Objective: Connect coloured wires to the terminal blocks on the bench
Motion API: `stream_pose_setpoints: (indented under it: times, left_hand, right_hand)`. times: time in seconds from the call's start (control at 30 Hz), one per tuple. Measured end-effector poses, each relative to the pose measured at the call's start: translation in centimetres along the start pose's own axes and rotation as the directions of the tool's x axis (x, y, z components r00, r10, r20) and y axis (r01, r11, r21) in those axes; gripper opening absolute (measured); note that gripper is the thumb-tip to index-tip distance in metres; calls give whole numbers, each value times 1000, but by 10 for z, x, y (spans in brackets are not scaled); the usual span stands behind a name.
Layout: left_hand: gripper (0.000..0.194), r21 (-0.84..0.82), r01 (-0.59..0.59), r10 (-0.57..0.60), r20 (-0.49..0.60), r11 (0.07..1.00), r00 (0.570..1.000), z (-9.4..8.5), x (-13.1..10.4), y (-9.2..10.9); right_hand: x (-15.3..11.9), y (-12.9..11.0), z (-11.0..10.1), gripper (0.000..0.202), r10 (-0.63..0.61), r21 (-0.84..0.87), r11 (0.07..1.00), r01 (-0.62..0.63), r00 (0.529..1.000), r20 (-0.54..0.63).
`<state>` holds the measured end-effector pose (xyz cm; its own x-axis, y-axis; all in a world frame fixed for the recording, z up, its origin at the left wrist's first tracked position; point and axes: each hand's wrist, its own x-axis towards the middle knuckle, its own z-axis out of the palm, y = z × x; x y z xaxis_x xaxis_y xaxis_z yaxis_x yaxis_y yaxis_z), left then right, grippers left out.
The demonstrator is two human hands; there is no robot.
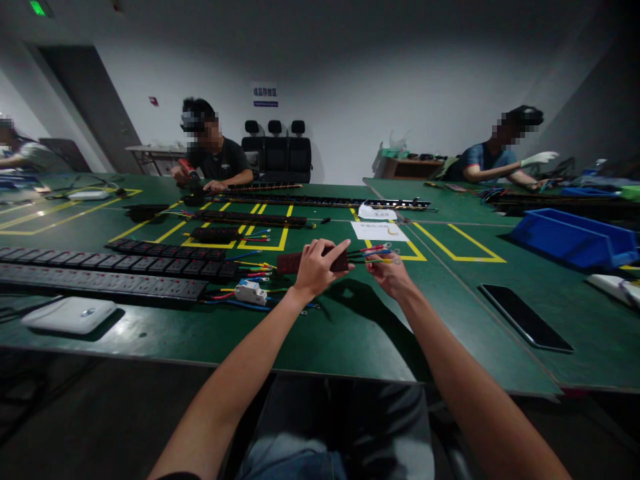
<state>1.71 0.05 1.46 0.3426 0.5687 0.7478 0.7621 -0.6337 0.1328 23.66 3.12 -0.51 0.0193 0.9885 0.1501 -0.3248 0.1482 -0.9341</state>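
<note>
My left hand (316, 268) is wrapped round a short, dark reddish socket strip (289, 263), held above the bench. Red, blue and yellow wires (371, 252) with ring terminals come out of the strip's right end. My right hand (391, 273) has its fingers closed on these wires near their tips; which wires it pinches is hard to make out. To the left lie long black socket strips (100, 281) with wire ends pointing right. Close by, a small white circuit breaker (251, 292) sits among the wires.
Yellow tape outlines mark the green bench (330, 340). White paper labels (379, 231) lie beyond my hands. A blue bin (575, 237) and a dark phone (526, 317) are to the right, a white box (70, 313) to the left. Two co-workers sit across the bench, another at far left.
</note>
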Motion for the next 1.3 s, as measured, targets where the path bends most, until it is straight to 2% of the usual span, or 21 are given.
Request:
stream_pose_setpoints:
  times: [0.27, 0.8, 1.0, 1.3]
  left_hand:
    - [66, 34, -5, 5, 7, 999, 1000, 3, -2, -6]
    - [63, 39, -14, 14, 9, 999, 1000, 3, -4, -8]
    - [63, 37, -24, 24, 19, 999, 1000, 3, -4, -8]
    - [62, 28, -36, 35, 19, 999, 999, 3, -4, -8]
  right_hand:
    - [-5, -3, 0, 39, -34, -60, 997, 39, 997, 75]
    - [-12, -8, 4, 45, 68, -53, 997, -59, 978, 197]
    - [-17, -12, 4, 48, 155, -3, 987, -159, 958, 240]
    - [-18, -15, 3, 44, 175, 50, 980, -195, 948, 267]
